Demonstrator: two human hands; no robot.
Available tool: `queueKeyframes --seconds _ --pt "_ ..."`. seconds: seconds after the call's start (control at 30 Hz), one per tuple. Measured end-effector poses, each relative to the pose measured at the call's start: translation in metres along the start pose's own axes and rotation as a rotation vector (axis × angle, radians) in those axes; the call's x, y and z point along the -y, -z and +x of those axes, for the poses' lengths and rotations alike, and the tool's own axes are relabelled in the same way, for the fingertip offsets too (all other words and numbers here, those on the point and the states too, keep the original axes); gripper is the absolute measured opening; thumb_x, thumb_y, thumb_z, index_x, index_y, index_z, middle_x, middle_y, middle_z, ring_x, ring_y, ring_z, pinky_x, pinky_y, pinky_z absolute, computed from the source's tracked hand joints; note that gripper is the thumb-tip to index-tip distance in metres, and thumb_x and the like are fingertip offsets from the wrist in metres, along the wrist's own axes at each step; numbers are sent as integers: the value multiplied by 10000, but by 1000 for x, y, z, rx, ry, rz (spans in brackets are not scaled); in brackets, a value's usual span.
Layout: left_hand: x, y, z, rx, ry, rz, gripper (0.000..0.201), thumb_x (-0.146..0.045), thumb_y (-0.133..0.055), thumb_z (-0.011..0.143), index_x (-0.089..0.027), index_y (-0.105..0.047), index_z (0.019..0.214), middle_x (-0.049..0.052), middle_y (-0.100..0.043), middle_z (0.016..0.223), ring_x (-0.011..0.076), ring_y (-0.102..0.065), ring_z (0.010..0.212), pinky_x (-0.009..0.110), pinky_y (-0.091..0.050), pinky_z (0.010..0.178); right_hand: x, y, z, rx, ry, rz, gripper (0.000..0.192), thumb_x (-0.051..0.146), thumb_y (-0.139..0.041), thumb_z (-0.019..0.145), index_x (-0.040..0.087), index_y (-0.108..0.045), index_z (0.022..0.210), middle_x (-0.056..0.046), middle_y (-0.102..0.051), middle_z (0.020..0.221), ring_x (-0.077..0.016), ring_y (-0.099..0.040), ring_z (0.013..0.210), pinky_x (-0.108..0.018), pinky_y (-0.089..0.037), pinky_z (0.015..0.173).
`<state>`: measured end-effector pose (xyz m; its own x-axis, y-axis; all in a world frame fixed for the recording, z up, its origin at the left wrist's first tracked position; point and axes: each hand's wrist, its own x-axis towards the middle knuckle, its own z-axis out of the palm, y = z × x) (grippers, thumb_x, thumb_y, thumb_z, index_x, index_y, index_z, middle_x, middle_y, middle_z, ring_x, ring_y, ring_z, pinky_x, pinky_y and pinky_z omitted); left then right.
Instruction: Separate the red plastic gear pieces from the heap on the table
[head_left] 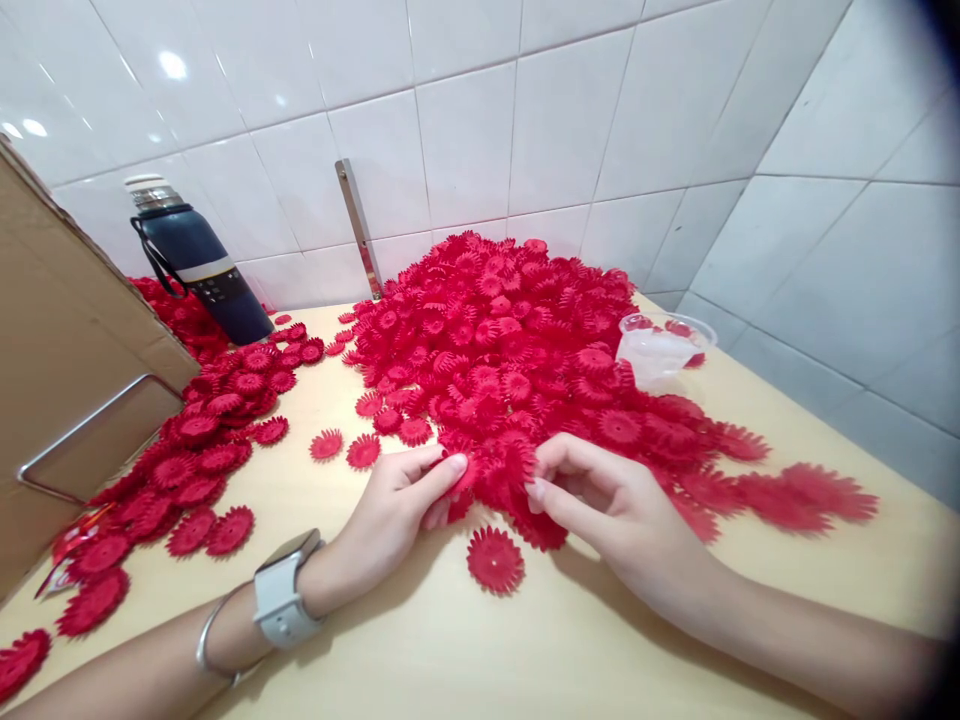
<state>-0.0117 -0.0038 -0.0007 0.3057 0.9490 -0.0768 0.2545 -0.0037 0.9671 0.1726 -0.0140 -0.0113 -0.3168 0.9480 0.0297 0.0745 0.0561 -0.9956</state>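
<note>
A large heap of red toothed discs (495,340), shaped like flat flowers, spreads over the table in front of me. At the heap's near edge my left hand (420,485) pinches a red toothed disc (466,478) between thumb and fingers. Facing it, my right hand (592,490) has its thumb and fingertips closed on another red toothed disc (519,468). The discs in both hands overlap the heap behind, so their outlines are hard to part. One single disc (496,561) lies flat on the table just below my hands.
A dark blue bottle (210,270) stands at the back left beside a cardboard box (82,350) with a bent metal wire (90,425). More discs (199,430) trail along the left. A metal strip (358,228) leans on the tiled wall. A clear plastic bowl (656,352) sits right of the heap.
</note>
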Motion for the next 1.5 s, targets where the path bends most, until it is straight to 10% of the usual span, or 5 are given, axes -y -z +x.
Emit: queueKeyframes --seconds 0.3,0.83,1.13,1.5 --pt "0 -2 2 14 7 -66 350 -330 -366 871 -126 -556 659 16 -580 595 103 -507 527 213 -397 524 -1 0 1 9 -9 18 123 231 -497 800 189 -459 692 49 -475 590 -89 -442 528 -213 -370 496" --pt "1 0 -1 -33 8 44 474 -373 -425 845 -141 -384 434 -46 -377 420 58 -339 422 212 -274 459 -1 -1 0 -40 24 -27 133 237 -467 815 199 -444 690 49 -464 594 -93 -446 523 -216 -380 492" --pt "2 -3 -1 9 -43 5 220 -275 -461 839 -189 -512 1034 -9 -563 682 104 -514 602 210 -412 556 -3 2 -2 -67 183 -162 181 79 -467 749 192 -411 619 -52 -489 1132 -211 -507 978 -286 -432 654" --pt "-4 -6 -7 23 -161 128 108 -235 -535 796 -160 -607 827 23 -635 817 140 -578 747 225 -449 684 -3 -1 -2 18 192 -214 205 73 -443 763 238 -469 881 3 -511 823 -137 -511 712 -257 -435 614"
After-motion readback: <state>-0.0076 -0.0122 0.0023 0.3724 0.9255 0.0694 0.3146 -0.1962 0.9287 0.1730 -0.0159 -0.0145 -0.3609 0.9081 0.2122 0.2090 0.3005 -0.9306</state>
